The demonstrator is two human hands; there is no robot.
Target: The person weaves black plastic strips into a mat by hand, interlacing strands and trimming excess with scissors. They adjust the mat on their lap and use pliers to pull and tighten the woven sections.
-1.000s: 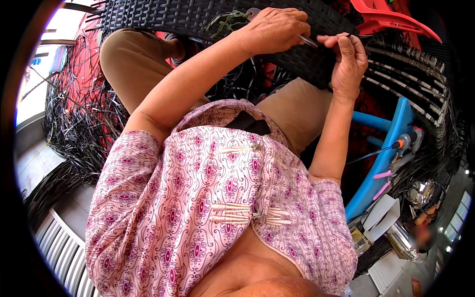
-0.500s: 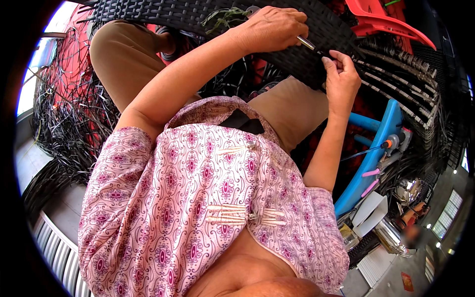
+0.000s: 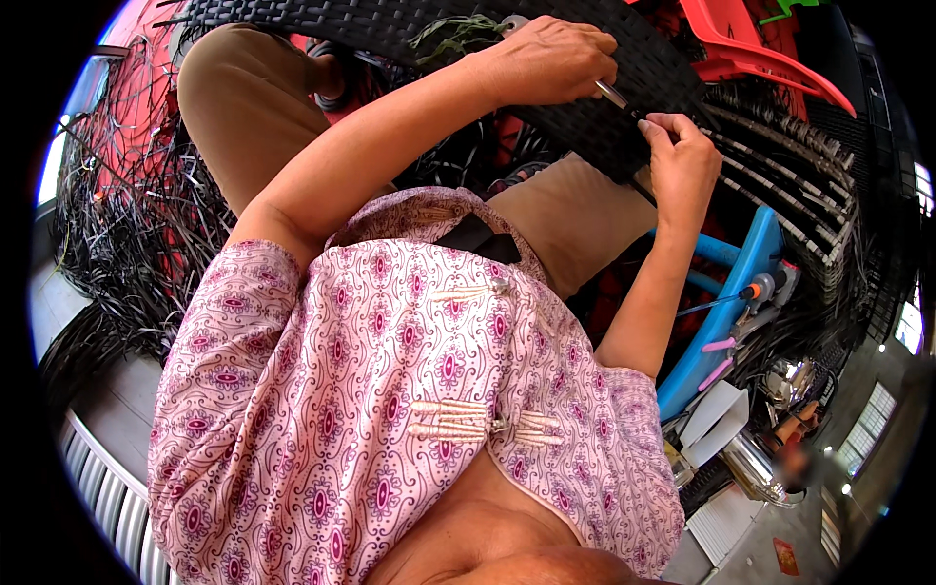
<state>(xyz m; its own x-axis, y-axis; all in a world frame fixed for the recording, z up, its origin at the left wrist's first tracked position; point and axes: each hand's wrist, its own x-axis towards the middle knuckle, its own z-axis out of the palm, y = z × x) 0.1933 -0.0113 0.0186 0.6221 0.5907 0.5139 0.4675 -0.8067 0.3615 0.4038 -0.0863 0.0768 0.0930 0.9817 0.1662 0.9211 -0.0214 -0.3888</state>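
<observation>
My left hand (image 3: 558,60) is closed around a slim metal tool (image 3: 611,95), whose shiny shaft slants down to the right. The fist hides its handle. Just past the tool's dark end, the thumb and bent fingers of my right hand (image 3: 685,174) come together in a pinch. Whatever small dark thing lies between them is too hard to make out. Both hands are at a black woven panel (image 3: 655,60) of flat plastic strips, curving across the top above my knees. Close to my left wrist, a tuft of greenish strips (image 3: 456,39) lies on the weave.
A blue plastic stool (image 3: 682,375) stands at my right, with an orange-and-black-handled screwdriver (image 3: 751,292) and pink-handled scissors (image 3: 719,359) on it. Behind the panel is a red plastic chair (image 3: 770,70). Loose black strips (image 3: 127,244) heap at the left. Shiny metal ware (image 3: 756,468) sits at lower right.
Both hands appear slightly farther right and my right hand a little lower, with the tool still in my left. The stool and surroundings have shifted slightly in the view.
</observation>
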